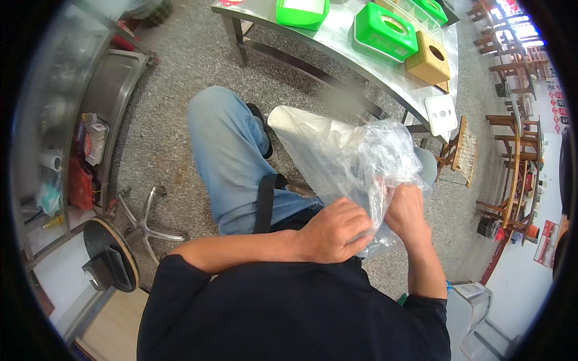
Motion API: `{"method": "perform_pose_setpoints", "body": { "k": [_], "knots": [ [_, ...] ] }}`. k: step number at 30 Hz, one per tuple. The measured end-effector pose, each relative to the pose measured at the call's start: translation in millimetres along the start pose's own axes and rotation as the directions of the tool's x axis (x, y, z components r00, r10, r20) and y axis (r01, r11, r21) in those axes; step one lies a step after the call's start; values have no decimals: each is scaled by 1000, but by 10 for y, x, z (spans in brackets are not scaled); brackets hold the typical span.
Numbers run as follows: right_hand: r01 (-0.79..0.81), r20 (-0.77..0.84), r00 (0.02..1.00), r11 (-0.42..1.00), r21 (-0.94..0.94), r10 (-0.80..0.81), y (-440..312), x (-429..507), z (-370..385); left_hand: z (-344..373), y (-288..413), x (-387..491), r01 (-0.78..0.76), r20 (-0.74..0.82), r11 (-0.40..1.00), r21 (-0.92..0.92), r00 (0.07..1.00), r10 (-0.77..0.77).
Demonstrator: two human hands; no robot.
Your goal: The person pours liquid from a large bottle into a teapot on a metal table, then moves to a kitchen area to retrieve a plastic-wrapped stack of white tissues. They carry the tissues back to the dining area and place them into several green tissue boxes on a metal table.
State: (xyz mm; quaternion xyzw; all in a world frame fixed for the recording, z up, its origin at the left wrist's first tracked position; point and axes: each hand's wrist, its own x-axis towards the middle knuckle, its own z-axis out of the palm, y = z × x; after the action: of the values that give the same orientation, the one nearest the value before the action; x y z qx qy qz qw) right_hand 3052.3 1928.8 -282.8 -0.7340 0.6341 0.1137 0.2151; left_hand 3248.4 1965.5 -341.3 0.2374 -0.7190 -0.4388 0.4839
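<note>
A large clear plastic bag (316,149) lies slantwise over my lap, with a whitish rounded end towards the steel table. Its gathered, crinkled part bunches up over my right knee. My left hand (335,230) is closed on the edge of the bag, close to my waist. A little further right, my right hand (404,210) grips the bunched plastic, its fingertips partly hidden by the film. What the whitish part of the bag contains cannot be made out.
Ahead stands a steel table (338,54) with green tissue boxes (386,31), a wooden tissue box (426,61) and a white phone (441,115) at its corner. A steel shelf unit (110,81) and a round stool (113,252) are at left. Wooden chairs (510,162) line the right.
</note>
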Motion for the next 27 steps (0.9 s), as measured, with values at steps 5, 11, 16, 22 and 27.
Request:
{"method": "perform_pose_setpoints", "body": {
  "k": [5,11,16,22,27],
  "knots": [
    [250,-227,965,708,660,-129,-108,-374,119,-81,199,-15,-250,68,968,-32,966,251],
    [-93,170,973,408,909,-157,119,-496,422,177,263,124,-420,167,877,-235,871,462],
    [-15,250,963,912,410,-97,183,-252,1056,509,327,172,-491,249,802,-341,775,581],
    [135,-18,991,985,111,-133,286,779,1611,557,381,198,-465,376,793,-394,706,600],
    [-41,-276,961,997,-68,20,730,1197,1836,397,278,168,-348,358,851,-394,795,491]
  ]
}}
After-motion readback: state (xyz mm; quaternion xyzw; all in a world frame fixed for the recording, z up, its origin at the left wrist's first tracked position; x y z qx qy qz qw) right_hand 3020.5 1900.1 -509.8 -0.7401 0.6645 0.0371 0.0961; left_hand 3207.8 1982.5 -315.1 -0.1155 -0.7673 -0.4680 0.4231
